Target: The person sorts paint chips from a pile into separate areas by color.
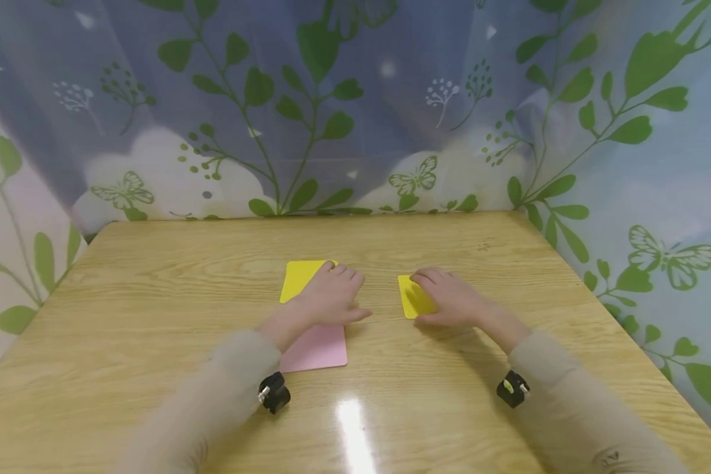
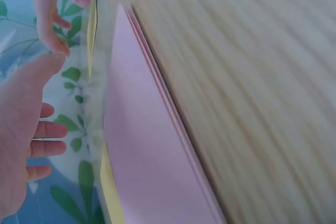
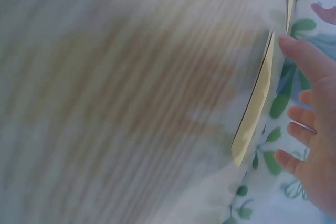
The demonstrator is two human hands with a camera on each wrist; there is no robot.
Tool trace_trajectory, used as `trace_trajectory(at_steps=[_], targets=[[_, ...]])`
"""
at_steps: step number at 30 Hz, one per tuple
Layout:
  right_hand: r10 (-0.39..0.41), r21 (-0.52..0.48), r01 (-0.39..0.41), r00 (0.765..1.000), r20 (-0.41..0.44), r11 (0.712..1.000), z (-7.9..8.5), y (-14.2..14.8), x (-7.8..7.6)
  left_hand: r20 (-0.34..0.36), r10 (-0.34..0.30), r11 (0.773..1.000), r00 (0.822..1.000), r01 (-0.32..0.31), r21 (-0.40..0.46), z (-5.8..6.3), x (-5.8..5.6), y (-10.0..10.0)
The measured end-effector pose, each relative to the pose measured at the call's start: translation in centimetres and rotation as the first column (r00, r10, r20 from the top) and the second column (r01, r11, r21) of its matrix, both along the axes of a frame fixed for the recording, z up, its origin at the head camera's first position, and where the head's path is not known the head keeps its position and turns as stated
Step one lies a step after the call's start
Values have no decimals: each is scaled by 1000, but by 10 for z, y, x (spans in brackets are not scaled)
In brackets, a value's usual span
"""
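My left hand (image 1: 332, 296) hovers over a flat yellow card (image 1: 299, 278) and a pink card (image 1: 316, 349), covering part of both. Seen from the left wrist, the pink piece (image 2: 142, 129) shows layered edges, and a yellow strip (image 2: 110, 192) lies beyond it. The left fingers are loosely bent with nothing between them. To the right, my right hand (image 1: 447, 299) is over a smaller yellow card (image 1: 411, 299), hiding its right side. In the right wrist view that card (image 3: 255, 108) lies flat, with the thumb and relaxed fingers raised above it.
The cards lie on a light wood-grain table (image 1: 172, 309). A curtain (image 1: 391, 131) printed with green leaves and butterflies stands behind the far edge and along the sides. A bright light reflection (image 1: 355, 434) shows near the front. Each sleeve bears a black wrist camera (image 1: 274, 393).
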State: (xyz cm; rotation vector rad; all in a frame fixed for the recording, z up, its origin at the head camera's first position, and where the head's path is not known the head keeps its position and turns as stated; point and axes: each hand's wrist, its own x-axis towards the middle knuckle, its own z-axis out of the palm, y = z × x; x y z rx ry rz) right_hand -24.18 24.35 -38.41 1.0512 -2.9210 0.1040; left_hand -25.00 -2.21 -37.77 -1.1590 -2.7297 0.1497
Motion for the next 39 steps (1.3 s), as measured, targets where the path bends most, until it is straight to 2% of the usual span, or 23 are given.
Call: trace_trajectory(at_steps=[9,13,18,24,29,33,39], targets=[[4,16,-5,999,49,1000,0,23,-5,73,-12,997,997,17,-69,-6,-9,42],[-5,16,4,999,53,1000,1,30,-7,110,-15,998,994,22,-61,-6,-10,58],[-12,40,10,999,50,999,-2,37,-11,125,-16,998,992,23,-52,-11,-14,74],[-22,52,18,998,66,998,-5,43,-15,126,8,992,992,8,-125,-11,-18,86],[-36,57,32,996,81,998,-7,46,-16,206,48,985,977,-12,-172,-17,-25,91],[-31,58,26,996,88,998,-7,47,-16,257,72,984,964,-26,-179,-20,-27,92],[-37,58,32,996,85,998,-7,49,-16,262,61,984,963,-14,-176,-20,-27,94]])
